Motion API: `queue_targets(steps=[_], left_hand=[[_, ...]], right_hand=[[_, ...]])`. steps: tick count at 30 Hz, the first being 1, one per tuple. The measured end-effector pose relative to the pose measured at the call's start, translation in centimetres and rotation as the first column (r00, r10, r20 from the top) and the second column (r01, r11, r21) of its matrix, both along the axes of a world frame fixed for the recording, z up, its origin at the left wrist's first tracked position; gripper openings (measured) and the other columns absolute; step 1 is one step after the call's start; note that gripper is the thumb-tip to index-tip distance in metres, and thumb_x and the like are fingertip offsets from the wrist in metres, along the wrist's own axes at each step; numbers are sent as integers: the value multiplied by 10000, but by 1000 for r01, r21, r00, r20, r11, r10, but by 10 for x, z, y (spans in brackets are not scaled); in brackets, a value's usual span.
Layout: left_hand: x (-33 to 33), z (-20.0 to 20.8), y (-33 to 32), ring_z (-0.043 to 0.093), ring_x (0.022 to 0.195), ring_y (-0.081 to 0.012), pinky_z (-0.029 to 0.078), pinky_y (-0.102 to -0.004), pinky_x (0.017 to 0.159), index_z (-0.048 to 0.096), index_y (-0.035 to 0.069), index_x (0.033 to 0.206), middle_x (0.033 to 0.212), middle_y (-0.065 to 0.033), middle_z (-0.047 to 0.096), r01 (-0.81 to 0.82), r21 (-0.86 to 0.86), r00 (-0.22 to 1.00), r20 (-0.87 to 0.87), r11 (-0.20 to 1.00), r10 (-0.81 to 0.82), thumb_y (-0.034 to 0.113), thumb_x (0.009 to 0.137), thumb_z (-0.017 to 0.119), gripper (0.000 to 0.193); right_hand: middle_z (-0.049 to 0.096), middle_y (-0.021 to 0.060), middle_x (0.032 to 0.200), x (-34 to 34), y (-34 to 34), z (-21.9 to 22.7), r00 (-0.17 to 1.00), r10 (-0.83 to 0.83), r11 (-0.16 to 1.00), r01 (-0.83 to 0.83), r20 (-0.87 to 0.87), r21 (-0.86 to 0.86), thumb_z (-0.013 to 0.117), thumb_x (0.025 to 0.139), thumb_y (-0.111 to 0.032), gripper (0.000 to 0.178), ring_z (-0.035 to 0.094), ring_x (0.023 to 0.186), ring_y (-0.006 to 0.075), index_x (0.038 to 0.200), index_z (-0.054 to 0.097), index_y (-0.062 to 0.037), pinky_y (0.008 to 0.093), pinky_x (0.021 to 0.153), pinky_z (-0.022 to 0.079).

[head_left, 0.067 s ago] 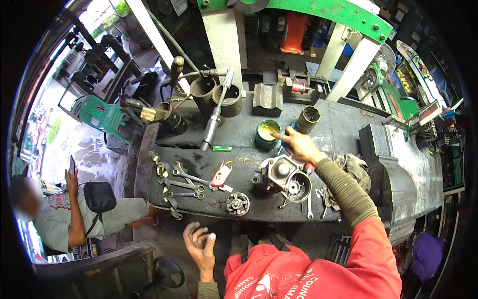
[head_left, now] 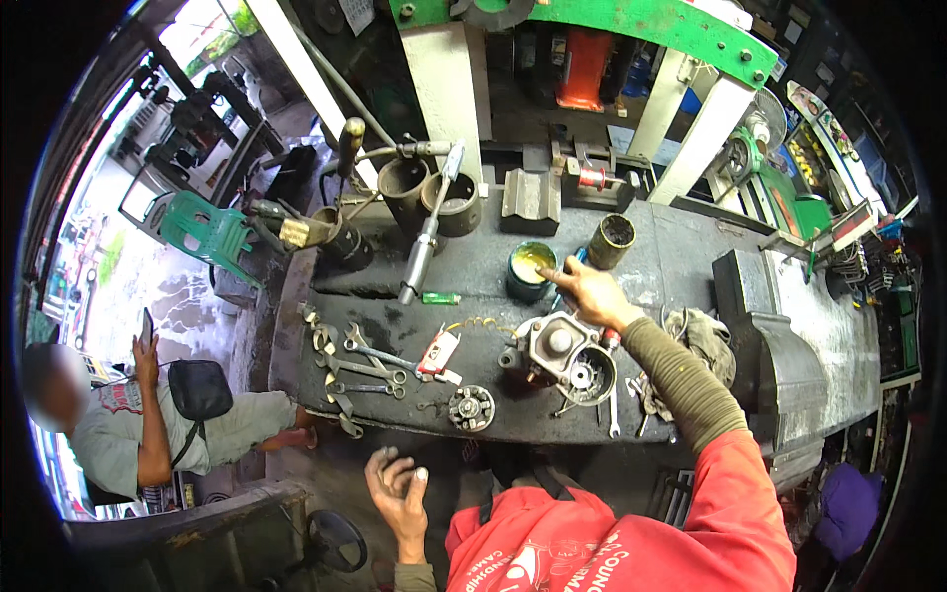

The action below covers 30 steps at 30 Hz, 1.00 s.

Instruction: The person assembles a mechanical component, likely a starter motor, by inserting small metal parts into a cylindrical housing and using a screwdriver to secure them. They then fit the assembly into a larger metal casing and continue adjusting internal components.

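Observation:
My right hand (head_left: 595,295) reaches over the bench, a finger stretched into yellow grease in a dark green tub (head_left: 530,273). Beside its fingers shows a narrow blue object (head_left: 582,254); whether the hand holds it I cannot make out. Under that wrist sits a grey metal motor-like housing (head_left: 558,341) with an open round end. My left hand (head_left: 400,501) hovers off the bench's near edge, palm up, fingers loosely bent and apart, with nothing in it. Nearest to it on the bench lies a round metal part (head_left: 472,407) with several lobes.
Wrenches (head_left: 367,368) and a red-and-white box (head_left: 438,351) lie on the left. Tall metal cups (head_left: 454,209) with tools stand behind, and a rusty can (head_left: 612,241) stands near the tub. A crumpled rag (head_left: 702,340) lies right. Another person (head_left: 148,424) sits at left holding a phone.
The view has shifted very slightly. My right hand keeps its finger in the grease tub, and my left hand holds nearly the same pose.

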<state>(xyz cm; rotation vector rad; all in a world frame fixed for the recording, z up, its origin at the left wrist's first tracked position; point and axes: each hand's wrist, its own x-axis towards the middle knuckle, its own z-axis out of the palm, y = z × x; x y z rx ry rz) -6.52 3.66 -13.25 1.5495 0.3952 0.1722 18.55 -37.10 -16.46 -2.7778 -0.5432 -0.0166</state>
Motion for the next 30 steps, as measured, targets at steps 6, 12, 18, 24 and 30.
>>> queue_targets(steps=[6, 12, 18, 24, 30], left_hand=[[-12, 4, -21, 648, 1055, -194, 554, -299, 867, 477, 9, 1443, 1363, -155, 575, 23, 20, 1000, -19, 1000, -23, 33, 872, 807, 660], [23, 52, -86, 654, 1066, -216, 552, -345, 925, 549, -3, 1381, 1294, -144, 617, 238, 213, 931, 227, 948, -285, 89, 850, 811, 599], [34, 86, -196, 738, 1001, -245, 592, -354, 876, 696, 9, 1321, 1201, -179, 718, 811, 345, 459, 126, 473, -879, 129, 941, 796, 411], [80, -15, -369, 618, 1222, -491, 513, -523, 1056, 497, -68, 1488, 1340, -302, 597, 809, 500, 353, 6, 308, -936, 114, 1026, 571, 502], [100, -51, -437, 699, 1040, -479, 557, -549, 902, 712, -36, 1150, 1098, -291, 711, 768, 558, 345, 54, 315, -937, 121, 913, 663, 288]], right_hand=[[589, 92, 983, 9, -3, -32, 984, -10, 993, -11, 178, 114, 743, 817, -106, 480, 687, 885, 332, 1290, 730, -189, 464, 732, 561], [572, 177, 1115, -13, -3, -15, 940, -198, 947, 111, 277, 301, 705, 792, -1, 361, 657, 981, 430, 1125, 586, -72, 522, 778, 562], [604, 262, 1252, -182, -72, 17, 525, -796, 605, 675, 300, 423, 746, 841, -39, 480, 615, 1166, 469, 1318, 693, -36, 517, 995, 523], [637, 218, 1154, -265, -99, -32, 355, -919, 390, 878, 168, 279, 752, 893, -54, 367, 664, 1032, 443, 1252, 703, 0, 499, 867, 553], [550, -13, 711, -267, -117, -36, 272, -921, -67, 592, -277, 803, 865, 878, -58, 157, 470, 660, 129, 918, 722, -9, 317, 621, 420]])
